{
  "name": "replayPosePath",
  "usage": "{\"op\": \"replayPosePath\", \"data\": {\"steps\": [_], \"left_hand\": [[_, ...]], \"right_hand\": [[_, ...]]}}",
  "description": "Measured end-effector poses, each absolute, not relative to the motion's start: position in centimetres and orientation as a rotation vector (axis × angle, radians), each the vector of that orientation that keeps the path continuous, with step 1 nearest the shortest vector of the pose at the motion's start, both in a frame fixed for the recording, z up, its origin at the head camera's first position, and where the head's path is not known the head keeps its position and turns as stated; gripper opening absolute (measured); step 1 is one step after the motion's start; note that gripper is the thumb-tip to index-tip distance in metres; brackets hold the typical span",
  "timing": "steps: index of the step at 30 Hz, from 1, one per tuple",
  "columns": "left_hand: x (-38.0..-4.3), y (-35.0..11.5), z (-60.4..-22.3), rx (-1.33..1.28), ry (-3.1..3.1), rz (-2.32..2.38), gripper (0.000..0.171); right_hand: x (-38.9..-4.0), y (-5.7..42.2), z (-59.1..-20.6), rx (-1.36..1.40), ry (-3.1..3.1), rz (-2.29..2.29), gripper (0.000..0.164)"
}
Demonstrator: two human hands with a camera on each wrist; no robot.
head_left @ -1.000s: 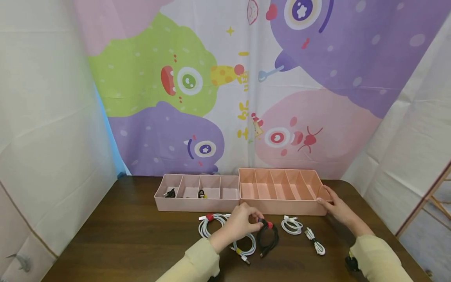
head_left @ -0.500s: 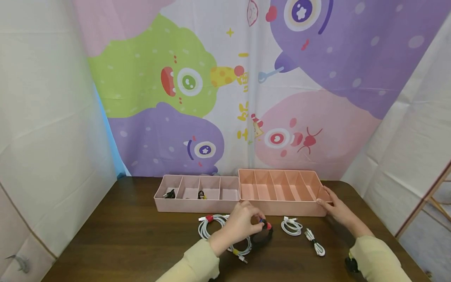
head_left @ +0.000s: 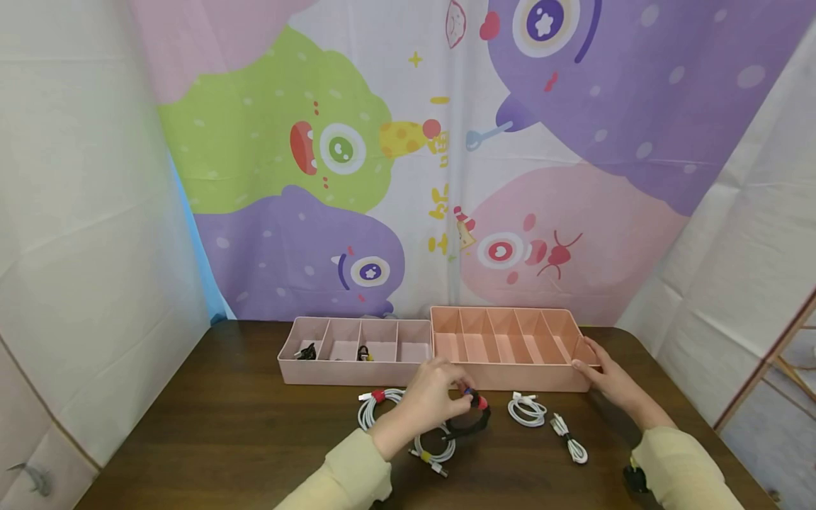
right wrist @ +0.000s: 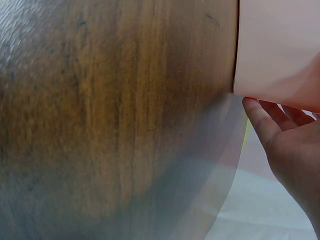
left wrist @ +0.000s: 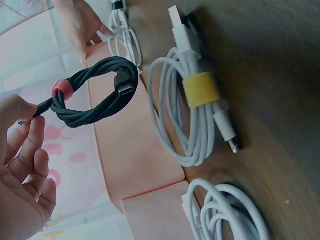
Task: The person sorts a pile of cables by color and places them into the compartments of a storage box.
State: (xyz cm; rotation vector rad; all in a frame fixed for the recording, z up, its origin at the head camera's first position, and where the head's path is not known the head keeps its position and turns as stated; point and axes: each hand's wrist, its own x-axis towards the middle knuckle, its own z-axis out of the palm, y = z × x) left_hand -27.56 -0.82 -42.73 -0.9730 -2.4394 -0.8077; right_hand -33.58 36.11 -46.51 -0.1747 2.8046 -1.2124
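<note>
My left hand (head_left: pixel 428 398) pinches one end of a coiled black USB-C cable (left wrist: pixel 87 119) between thumb and fingertips. A red tie (left wrist: pixel 63 90) binds the coil, and its bare connector (left wrist: pixel 125 90) faces away from the fingers. In the head view the black coil hangs just in front of the peach divided organizer box (head_left: pixel 510 377), partly over a white cable with a yellow tie (head_left: pixel 438 457). My right hand (head_left: pixel 613 379) holds the right end of that box, thumb at its front corner and fingers along the end wall.
A paler pink organizer box (head_left: pixel 357 372) adjoins on the left, with small black items (head_left: pixel 307 351) in two compartments. On the brown table (head_left: pixel 255 439) lie a white cable with a red tie (head_left: pixel 367 414), a white coil (head_left: pixel 528 411) and a narrow white bundle (head_left: pixel 569 439).
The black cable has risen off the table in my left hand and swung to the left. That hand has shifted slightly left. My right hand stays at the box.
</note>
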Motion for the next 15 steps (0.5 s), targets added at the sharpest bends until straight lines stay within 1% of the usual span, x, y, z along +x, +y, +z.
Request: {"op": "replayPosePath", "data": {"steps": [8,15], "left_hand": [[-27.6,-1.4,-41.6,-0.969,-2.433,-0.806,0.006],[-27.9,-1.9,-41.0,-0.956,-2.378,-0.78,0.009]], "right_hand": [[-33.6,36.1,-46.5,-0.185,2.826,-1.196,0.081],[-33.6,36.1,-46.6,-0.181,2.824,-1.193,0.081]]}}
